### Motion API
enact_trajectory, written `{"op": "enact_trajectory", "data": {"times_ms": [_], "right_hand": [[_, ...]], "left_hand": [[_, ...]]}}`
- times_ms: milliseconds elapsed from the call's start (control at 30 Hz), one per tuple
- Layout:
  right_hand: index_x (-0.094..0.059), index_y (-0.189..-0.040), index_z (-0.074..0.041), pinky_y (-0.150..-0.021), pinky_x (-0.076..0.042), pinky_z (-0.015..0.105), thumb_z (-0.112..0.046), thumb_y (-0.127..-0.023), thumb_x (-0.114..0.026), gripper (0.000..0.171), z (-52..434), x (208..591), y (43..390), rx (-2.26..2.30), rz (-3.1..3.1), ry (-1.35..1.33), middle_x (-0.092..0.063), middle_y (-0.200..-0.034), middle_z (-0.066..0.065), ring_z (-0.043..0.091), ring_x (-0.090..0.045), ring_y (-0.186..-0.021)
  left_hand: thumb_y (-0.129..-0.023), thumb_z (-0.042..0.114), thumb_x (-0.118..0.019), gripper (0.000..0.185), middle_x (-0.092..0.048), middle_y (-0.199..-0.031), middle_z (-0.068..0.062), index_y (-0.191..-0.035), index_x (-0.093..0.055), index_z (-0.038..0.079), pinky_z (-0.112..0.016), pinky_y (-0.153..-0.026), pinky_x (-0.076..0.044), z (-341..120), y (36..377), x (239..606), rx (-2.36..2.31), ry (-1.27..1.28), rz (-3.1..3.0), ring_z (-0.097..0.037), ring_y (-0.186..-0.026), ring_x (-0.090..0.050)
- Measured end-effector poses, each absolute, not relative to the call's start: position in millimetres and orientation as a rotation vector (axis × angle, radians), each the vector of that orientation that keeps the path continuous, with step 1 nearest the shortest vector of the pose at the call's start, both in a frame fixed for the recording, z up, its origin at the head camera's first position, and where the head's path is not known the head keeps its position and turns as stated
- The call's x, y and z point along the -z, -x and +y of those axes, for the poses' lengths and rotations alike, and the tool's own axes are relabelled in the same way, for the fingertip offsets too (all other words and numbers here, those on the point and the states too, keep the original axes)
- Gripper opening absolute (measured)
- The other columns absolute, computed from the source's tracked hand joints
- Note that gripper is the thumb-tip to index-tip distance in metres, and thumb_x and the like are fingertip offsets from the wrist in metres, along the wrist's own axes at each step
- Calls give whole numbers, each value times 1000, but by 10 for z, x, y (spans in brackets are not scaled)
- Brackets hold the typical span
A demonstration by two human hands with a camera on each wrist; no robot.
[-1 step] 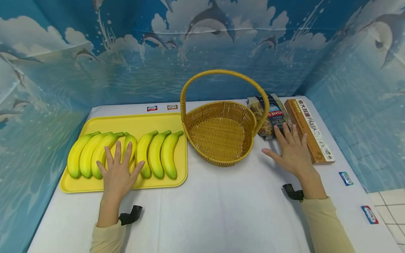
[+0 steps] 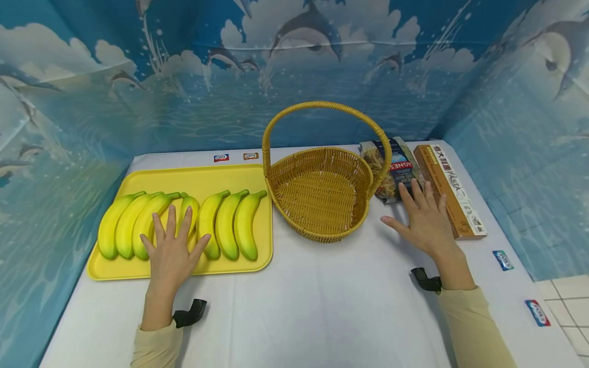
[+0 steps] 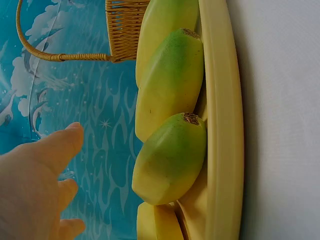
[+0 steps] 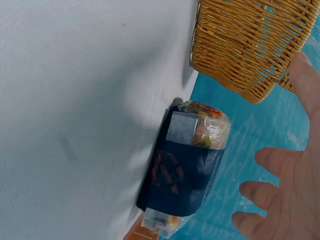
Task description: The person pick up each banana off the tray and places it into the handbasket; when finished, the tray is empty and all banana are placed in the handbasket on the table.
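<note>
The left hand [image 2: 171,251] covers the near ends of the middle yellow-green bananas [image 2: 149,221] on the yellow plastic tray [image 2: 193,176]. The woven wicker basket [image 2: 322,191] hides part of the clear pasta bag with the dark blue label [image 2: 397,166]. The small labels [image 2: 221,157] on the white worktop [image 2: 313,306] are too small to read.

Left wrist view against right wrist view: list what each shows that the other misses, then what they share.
Only the left wrist view shows the bananas on the yellow tray and the left hand, fingers spread. Only the right wrist view shows the pasta bag and the right hand, also open. Both show the wicker basket and the white table.
</note>
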State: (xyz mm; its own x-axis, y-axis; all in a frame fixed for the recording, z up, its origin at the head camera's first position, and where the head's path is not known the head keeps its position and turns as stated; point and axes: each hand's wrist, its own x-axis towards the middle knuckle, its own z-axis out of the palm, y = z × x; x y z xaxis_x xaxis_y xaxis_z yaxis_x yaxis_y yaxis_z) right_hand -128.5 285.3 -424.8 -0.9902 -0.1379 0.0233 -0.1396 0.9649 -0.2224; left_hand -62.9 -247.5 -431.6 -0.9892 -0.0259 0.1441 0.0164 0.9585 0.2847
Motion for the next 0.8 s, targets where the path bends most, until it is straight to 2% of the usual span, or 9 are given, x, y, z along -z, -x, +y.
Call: {"op": "enact_trajectory", "data": {"times_ms": [333,467,667,800], "right_hand": [[-14,-157,-6,-114,-2,69,-64,-90,-54,97,2858,4236,1297,-433,-3017,-236,-7,-162,24,45,4,-149],[-14,-157,-6,-116,-11,65,-60,-93,-53,92,2832,4221,1301,-525,-2952,-229,-13,-162,22,40,-2,-151],[-20,-157,-10,-107,-29,68,-48,-95,-58,83,2685,4263,1338,-818,-2807,-234,-28,-157,25,46,-27,-143],[-30,-155,-15,-105,-36,63,-35,-93,-66,75,2557,4329,1399,-1021,-2675,-275,-40,-151,22,46,-41,-135]], "left_hand": [[-97,57,-46,77,-7,-163,-22,-159,-15,23,-85,-99,-1,-2508,588,4307,444,-24,-2961,-56,-145,3],[-96,57,-47,78,-6,-163,-21,-159,-14,24,-84,-99,-1,-2519,575,4298,452,-31,-2954,-55,-146,3],[-95,56,-51,79,-9,-163,-22,-158,-16,23,-84,-100,-6,-2491,573,4309,467,-17,-2914,-53,-146,2],[-94,53,-54,80,-13,-162,-23,-158,-19,21,-81,-102,-10,-2463,562,4330,493,16,-2874,-50,-148,0]]}}
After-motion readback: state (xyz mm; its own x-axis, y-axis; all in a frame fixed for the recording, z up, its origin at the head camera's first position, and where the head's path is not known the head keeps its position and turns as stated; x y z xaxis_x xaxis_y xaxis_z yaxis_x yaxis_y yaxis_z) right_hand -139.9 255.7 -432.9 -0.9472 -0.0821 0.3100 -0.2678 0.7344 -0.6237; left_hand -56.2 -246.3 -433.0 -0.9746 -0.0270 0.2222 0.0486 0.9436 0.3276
